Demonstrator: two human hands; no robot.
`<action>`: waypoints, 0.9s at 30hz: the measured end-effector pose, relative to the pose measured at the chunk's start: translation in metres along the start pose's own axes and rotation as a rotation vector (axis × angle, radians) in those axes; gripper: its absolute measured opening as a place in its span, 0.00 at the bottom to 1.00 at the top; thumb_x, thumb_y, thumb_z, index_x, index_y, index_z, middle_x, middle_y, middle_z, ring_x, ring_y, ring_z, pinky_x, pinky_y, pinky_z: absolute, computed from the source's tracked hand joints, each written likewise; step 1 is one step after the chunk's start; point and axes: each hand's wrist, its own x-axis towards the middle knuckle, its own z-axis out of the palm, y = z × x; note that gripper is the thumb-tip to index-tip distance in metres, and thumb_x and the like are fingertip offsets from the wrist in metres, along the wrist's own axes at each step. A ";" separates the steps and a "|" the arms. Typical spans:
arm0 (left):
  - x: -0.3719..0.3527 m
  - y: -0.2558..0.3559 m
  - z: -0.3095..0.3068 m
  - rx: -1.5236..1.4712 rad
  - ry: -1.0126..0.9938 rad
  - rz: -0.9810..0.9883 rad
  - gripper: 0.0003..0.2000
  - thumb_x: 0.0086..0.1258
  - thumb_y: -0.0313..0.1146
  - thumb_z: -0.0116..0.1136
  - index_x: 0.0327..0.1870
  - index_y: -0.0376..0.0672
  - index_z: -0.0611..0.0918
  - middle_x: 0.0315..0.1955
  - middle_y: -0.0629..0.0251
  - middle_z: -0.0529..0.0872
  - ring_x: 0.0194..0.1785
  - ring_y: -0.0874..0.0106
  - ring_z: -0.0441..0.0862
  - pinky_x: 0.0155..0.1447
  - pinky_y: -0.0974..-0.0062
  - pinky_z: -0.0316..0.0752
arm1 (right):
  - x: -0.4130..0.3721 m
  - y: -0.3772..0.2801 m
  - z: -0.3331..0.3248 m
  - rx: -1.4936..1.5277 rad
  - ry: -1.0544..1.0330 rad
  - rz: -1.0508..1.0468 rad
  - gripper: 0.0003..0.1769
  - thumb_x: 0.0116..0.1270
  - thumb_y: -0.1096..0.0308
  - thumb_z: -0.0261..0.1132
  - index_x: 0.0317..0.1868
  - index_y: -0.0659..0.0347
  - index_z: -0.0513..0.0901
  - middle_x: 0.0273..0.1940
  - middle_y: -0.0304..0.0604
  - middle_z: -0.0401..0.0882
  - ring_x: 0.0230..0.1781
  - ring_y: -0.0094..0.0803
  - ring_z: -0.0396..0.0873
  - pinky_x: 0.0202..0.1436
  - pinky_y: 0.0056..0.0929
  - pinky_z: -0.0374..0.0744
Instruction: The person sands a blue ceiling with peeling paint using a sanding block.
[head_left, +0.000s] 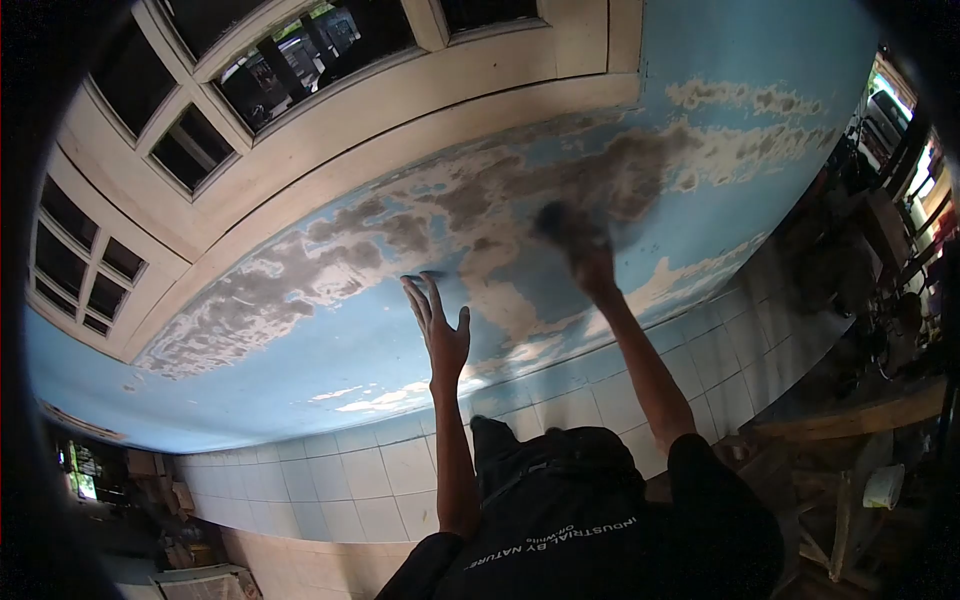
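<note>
A light blue wall (390, 340) fills the middle of the view. Its paint is worn through in a long band of whitish and grey bare patches (490, 190). My left hand (443, 335) is open, with fingers stretched out and fingertips at the wall below the band. Higher and to the right, my right hand (588, 255) is smeared by motion against the wall. A dark, blurred thing (555, 222) shows at its front and seems to be in its grip; its kind cannot be made out. The fingers of that hand are not distinct.
Cream wooden window frames (420, 105) with dark panes run above the patches. White tiles (385, 470) line the lower wall. At right are a wooden stand (843, 520), a pale green-white container (883, 486) and dark clutter. Boxes (150, 465) sit at lower left.
</note>
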 end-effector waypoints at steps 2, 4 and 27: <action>0.000 -0.002 -0.001 -0.002 0.006 0.007 0.46 0.62 0.25 0.65 0.79 0.51 0.49 0.78 0.49 0.34 0.80 0.49 0.33 0.77 0.51 0.49 | 0.016 0.001 -0.011 -0.021 0.116 0.036 0.23 0.71 0.65 0.60 0.63 0.65 0.75 0.59 0.52 0.79 0.62 0.46 0.75 0.68 0.54 0.63; -0.001 0.000 0.001 -0.008 0.007 0.015 0.46 0.62 0.24 0.65 0.79 0.50 0.50 0.78 0.49 0.34 0.80 0.49 0.33 0.77 0.51 0.49 | 0.032 -0.020 -0.005 0.524 0.681 0.903 0.21 0.72 0.68 0.59 0.63 0.65 0.75 0.58 0.51 0.79 0.61 0.45 0.76 0.67 0.55 0.64; 0.000 -0.001 -0.002 -0.018 -0.012 0.008 0.47 0.62 0.24 0.65 0.79 0.50 0.48 0.78 0.49 0.34 0.80 0.49 0.33 0.78 0.52 0.47 | -0.012 -0.010 0.013 -0.007 -0.067 -0.055 0.24 0.66 0.74 0.61 0.63 0.67 0.74 0.58 0.59 0.78 0.58 0.50 0.77 0.69 0.53 0.63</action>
